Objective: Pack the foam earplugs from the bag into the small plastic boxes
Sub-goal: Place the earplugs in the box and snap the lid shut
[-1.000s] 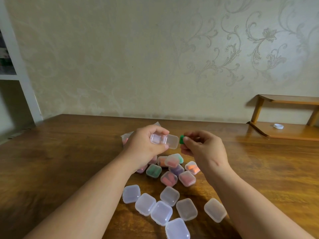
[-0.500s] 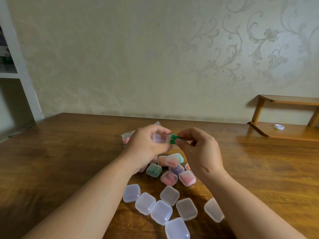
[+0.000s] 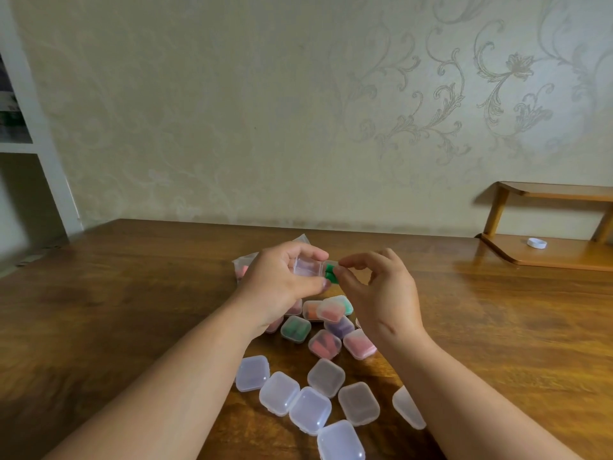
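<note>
Above the middle of the wooden table (image 3: 132,293): small clear box (image 3: 306,268), lid open toward the right, gripped by the curled fingers and thumb of the left hand (image 3: 277,287). At its open side, green earplug (image 3: 330,273) pinched narrowly between thumb and forefinger of the right hand (image 3: 381,293), other fingers loosely raised. Behind the left hand, partly hidden, bag (image 3: 243,265). Beneath the hands, closed filled boxes (image 3: 324,346); nearer, closed empty boxes (image 3: 310,410). Far right — low wooden shelf (image 3: 547,257) with white cap (image 3: 536,243).

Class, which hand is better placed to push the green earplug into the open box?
The right hand: it pinches the green earplug at the open box, which the left hand grips.
</note>
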Demonstrator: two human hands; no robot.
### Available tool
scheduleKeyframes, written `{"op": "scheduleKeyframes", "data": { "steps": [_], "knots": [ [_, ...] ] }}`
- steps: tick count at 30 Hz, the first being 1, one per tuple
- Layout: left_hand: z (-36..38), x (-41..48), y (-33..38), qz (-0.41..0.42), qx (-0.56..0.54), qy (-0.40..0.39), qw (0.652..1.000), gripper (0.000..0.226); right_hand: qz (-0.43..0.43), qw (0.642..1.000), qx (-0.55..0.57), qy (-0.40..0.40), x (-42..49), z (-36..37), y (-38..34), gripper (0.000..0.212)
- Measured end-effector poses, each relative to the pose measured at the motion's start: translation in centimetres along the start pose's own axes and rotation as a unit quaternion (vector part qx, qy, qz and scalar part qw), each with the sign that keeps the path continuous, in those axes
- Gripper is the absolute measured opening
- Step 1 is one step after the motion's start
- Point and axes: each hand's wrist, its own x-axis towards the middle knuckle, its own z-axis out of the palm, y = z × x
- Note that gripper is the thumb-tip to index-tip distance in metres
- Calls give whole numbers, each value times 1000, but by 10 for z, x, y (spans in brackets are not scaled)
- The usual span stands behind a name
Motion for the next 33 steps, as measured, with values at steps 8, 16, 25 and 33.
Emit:
{"op": "scheduleKeyframes", "data": {
  "steps": [8,16,25,33],
  "knots": [
    [-2,-1,1,15,-25,-18,999,38,126,977,166,-47,2,-9,-2,22],
    [-3,0,7,-29,-204,11,979,23,148,960,230,-55,2,-12,-4,14],
    [-1,-2,5,-55,-193,-76,977,24,146,958,240,-54,0,-12,-3,10],
    [-4,0,0,-18,-96,-36,995,30,135,962,215,-102,-3,-12,-7,21]
  ]
}}
